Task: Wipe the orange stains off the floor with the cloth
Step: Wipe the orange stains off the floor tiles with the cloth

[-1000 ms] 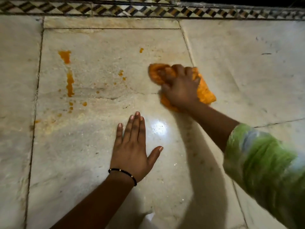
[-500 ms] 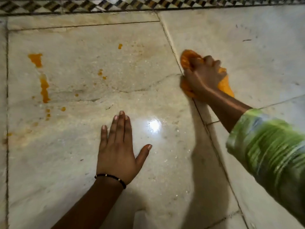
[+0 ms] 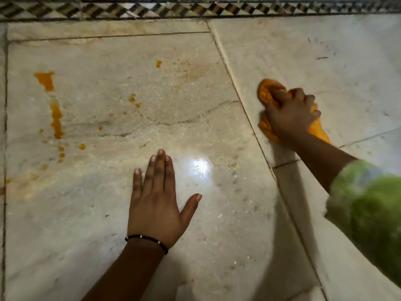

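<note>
At the far left of the marble floor (image 3: 91,213), the largest of the orange stains (image 3: 56,118) runs as a broken streak, starting from a wider blotch (image 3: 45,80) near the top and trailing down into a scatter of small drops (image 3: 61,154). A faint yellowish smear lies below these, toward the left tile joint. Further right on the same slab sit a pair of small spots (image 3: 132,99) and, higher up, one lone drop (image 3: 158,64). All of these are untouched.

Near the middle, the left hand (image 3: 155,205) lies flat, palm down, fingers together and thumb spread; its grip is open and holds nothing, and it seems to serve as a prop for the body. A dark beaded bracelet (image 3: 147,241) circles the wrist. Just to its right a bright glare (image 3: 200,167) shines off the stone.

Across the diagonal tile joint, on the neighbouring slab, the right hand (image 3: 289,118) presses a bunched orange cloth (image 3: 268,93) against the floor; its grip is closed over the cloth, fingers curled on top. A green patterned sleeve (image 3: 366,211) covers the forearm at the right edge. A patterned border (image 3: 195,7) runs along the top.

The wiping step looks to be in hand, with the cloth well apart from the stains that remain. The next move probably calls for carrying the cloth leftward over the joint to the small spots first, then on to the long streak, pressing firmly and perhaps turning to a cleaner fold so the colour is lifted, not spread.
</note>
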`<state>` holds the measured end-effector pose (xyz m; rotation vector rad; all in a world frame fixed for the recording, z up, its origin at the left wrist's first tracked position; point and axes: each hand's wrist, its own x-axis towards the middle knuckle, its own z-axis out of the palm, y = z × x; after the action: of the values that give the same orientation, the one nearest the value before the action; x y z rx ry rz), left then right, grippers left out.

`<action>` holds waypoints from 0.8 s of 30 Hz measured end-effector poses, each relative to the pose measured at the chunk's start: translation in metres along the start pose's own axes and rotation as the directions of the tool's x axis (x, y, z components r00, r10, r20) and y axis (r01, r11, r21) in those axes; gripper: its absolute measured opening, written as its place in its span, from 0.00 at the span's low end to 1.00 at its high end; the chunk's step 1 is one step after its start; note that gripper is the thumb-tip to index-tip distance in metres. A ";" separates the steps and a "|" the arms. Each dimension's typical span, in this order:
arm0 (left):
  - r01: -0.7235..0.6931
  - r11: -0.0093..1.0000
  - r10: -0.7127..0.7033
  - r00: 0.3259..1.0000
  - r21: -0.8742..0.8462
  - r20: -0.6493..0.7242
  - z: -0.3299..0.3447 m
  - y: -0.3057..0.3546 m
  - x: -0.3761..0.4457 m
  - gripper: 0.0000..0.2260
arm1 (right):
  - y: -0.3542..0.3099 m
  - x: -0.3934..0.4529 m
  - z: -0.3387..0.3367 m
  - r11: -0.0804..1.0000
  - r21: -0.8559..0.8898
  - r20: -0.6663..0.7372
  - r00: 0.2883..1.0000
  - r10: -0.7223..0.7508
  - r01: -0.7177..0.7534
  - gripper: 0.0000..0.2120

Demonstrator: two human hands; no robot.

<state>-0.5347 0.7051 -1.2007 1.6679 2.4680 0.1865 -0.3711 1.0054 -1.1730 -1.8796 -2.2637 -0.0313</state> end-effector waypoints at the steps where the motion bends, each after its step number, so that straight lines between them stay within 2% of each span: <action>1: -0.004 1.000 0.004 1.000 -0.004 -0.001 0.000 0.000 0.000 0.40 | -0.023 0.003 0.000 1.000 -0.009 0.042 0.999 0.003 -0.002 0.24; 3: 0.001 1.000 -0.001 1.000 -0.012 -0.004 -0.001 0.000 0.000 0.40 | -0.064 -0.015 0.004 0.978 0.026 0.089 0.974 -0.208 0.207 0.23; 4: 0.006 1.000 -0.006 1.000 -0.014 -0.004 -0.001 0.000 0.000 0.40 | -0.076 -0.037 0.004 0.934 0.049 0.091 0.930 -0.357 0.354 0.24; 6: 0.018 1.000 -0.018 1.000 -0.021 -0.008 -0.001 0.000 -0.001 0.40 | -0.074 -0.089 -0.006 0.776 0.070 0.109 0.768 -0.631 0.627 0.26; 8: 0.018 0.999 -0.019 1.000 -0.036 -0.021 0.000 -0.001 -0.001 0.41 | -0.036 -0.130 -0.020 0.628 0.164 0.136 0.613 -0.778 0.761 0.25; 9: 0.019 0.999 -0.020 0.999 -0.038 -0.031 0.000 -0.001 -0.001 0.41 | -0.011 -0.138 -0.025 0.582 0.197 0.126 0.568 -0.813 0.789 0.24; 10: 0.023 0.999 -0.024 0.999 -0.036 -0.041 0.002 -0.001 -0.001 0.41 | 0.011 -0.136 -0.030 0.571 0.196 0.117 0.559 -0.821 0.797 0.23; 11: 0.026 0.999 -0.027 0.999 -0.035 -0.042 0.002 -0.001 0.000 0.42 | 0.029 -0.126 -0.031 0.608 0.165 0.111 0.598 -0.793 0.776 0.23; 12: 0.029 0.999 -0.030 0.999 -0.037 -0.035 0.001 -0.001 0.000 0.42 | 0.037 -0.112 -0.028 0.683 0.120 0.104 0.675 -0.730 0.720 0.23; 14: 0.034 0.999 -0.035 0.999 -0.042 -0.016 0.000 0.000 -0.001 0.42 | 0.026 -0.081 -0.018 0.862 0.053 0.047 0.861 -0.506 0.504 0.24; 15: 0.041 0.998 -0.042 0.999 -0.044 -0.019 0.000 0.000 -0.002 0.42 | 0.006 -0.064 -0.014 0.921 0.039 0.025 0.921 -0.390 0.389 0.25; 16: 0.045 0.998 -0.047 0.999 -0.050 -0.024 -0.001 0.000 -0.001 0.42 | -0.019 -0.053 -0.011 0.947 0.029 0.026 0.946 -0.322 0.321 0.25; 17: 0.048 0.997 -0.050 0.998 -0.060 -0.033 -0.003 0.000 -0.002 0.42 | -0.045 -0.047 -0.010 0.946 0.025 0.059 0.944 -0.325 0.324 0.26; 18: 0.047 0.995 -0.051 0.998 -0.086 -0.043 -0.004 0.001 -0.001 0.43 | -0.070 -0.048 -0.009 0.918 0.032 0.100 0.912 -0.398 0.396 0.28; 19: 0.051 0.991 -0.058 0.997 -0.128 -0.054 -0.006 0.001 -0.002 0.43 | -0.091 -0.058 -0.008 0.858 0.057 0.138 0.847 -0.513 0.510 0.30; 22: 0.101 0.961 -0.133 0.985 -0.257 -0.110 -0.016 -0.007 -0.013 0.44 | -0.105 -0.121 -0.014 0.537 0.100 0.117 0.526 -0.842 0.838 0.27; 23: 0.123 0.959 -0.158 0.980 -0.255 -0.124 -0.019 -0.014 -0.021 0.46 | -0.089 -0.139 -0.017 0.452 0.145 0.098 0.442 -0.892 0.880 0.25; 24: 0.145 0.962 -0.179 0.975 -0.231 -0.134 -0.022 -0.026 -0.031 0.47 | -0.067 -0.149 -0.023 0.402 0.199 0.091 0.392 -0.916 0.894 0.23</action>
<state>-0.5509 0.6667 -1.1825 1.4026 2.5678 0.5653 -0.4078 0.8442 -1.1680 -0.3301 -3.0352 0.1267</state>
